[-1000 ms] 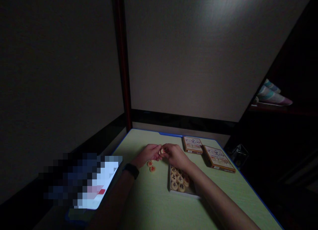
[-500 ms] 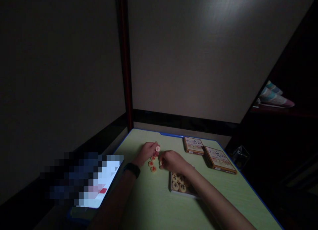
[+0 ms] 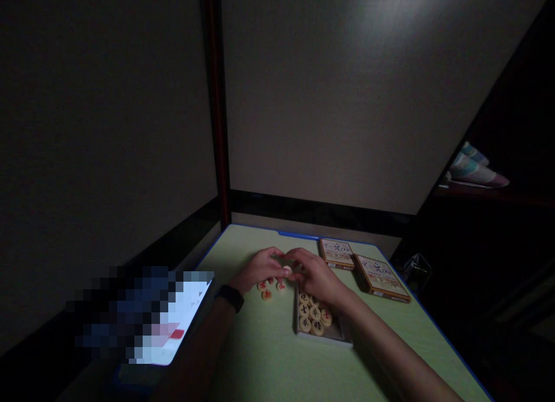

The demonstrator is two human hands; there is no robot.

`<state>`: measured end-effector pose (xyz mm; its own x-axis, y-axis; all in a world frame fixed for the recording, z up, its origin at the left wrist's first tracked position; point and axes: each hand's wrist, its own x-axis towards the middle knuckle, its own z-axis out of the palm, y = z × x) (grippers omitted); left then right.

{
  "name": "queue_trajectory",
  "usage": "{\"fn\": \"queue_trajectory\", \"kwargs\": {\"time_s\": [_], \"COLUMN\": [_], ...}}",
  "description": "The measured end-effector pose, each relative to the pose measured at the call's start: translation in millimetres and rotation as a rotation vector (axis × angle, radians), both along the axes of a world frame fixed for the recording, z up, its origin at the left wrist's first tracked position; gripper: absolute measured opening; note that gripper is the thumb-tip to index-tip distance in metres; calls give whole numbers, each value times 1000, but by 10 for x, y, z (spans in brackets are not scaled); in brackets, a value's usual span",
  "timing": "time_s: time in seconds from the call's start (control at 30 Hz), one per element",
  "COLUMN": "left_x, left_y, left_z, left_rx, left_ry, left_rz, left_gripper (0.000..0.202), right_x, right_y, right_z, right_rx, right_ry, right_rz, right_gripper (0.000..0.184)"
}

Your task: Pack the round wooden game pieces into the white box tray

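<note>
My left hand (image 3: 259, 268) and my right hand (image 3: 315, 275) meet over a pale green table (image 3: 269, 356), fingertips pinched together on a small round game piece (image 3: 287, 269). Three similar round pieces with red marks (image 3: 267, 290) lie on the table just below my left hand. A shallow white tray (image 3: 333, 332) under my right wrist holds several round pieces with dark marks (image 3: 313, 316). A dark band sits on my left wrist (image 3: 230, 297).
Two flat printed boxes (image 3: 337, 253) (image 3: 381, 277) lie at the table's far right. A lit tablet (image 3: 165, 327) rests at the left edge. A dark post (image 3: 218, 107) stands behind the table. Folded cloths (image 3: 474, 169) sit on a shelf at right.
My left hand put a piece down among the red-marked ones. My right hand moved from the table back up to my left, and both now pinch one piece.
</note>
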<state>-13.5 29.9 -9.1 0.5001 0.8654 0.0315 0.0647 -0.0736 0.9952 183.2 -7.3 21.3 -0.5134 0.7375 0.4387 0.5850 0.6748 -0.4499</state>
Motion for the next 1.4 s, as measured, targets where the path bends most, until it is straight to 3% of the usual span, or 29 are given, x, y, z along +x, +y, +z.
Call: {"fn": "queue_trajectory", "kwargs": {"time_s": [0.1,0.27,0.33,0.43,0.57,0.67,0.77,1.0,1.4], "left_x": [10,77,77,9,-144,-217,-240,-245,-317], "left_y": [-64,-134,-133,-113,-145,-211,-256,-224,-206], "left_z": [62,119,140,193,280,294,275,222,295], "left_rx": [-25,-54,-17,128,415,494,482,425,447], "left_ry": [40,84,135,278,667,846,938,920,894], "left_rz": [-178,-316,-291,-141,5,-6,-36,-58,-82], "left_gripper": [58,62,60,44,27,24,24,26,25], "right_x": [30,148,280,533,748,729,643,611,624], "right_y": [-167,-484,-618,-810,-978,-1019,-1011,-936,-882], "right_z": [2,61,82,28,-191,-308,-300,-200,-70], "right_rx": [-4,21,3,-21,32,61,21,-110,-242], "right_ry": [9,-78,-103,-209,-456,-556,-617,-608,-477], "right_rz": [145,104,34,-138,-283,-352,-391,-422,-416], "right_gripper": [26,25,27,29,28,26,21,32,14]}}
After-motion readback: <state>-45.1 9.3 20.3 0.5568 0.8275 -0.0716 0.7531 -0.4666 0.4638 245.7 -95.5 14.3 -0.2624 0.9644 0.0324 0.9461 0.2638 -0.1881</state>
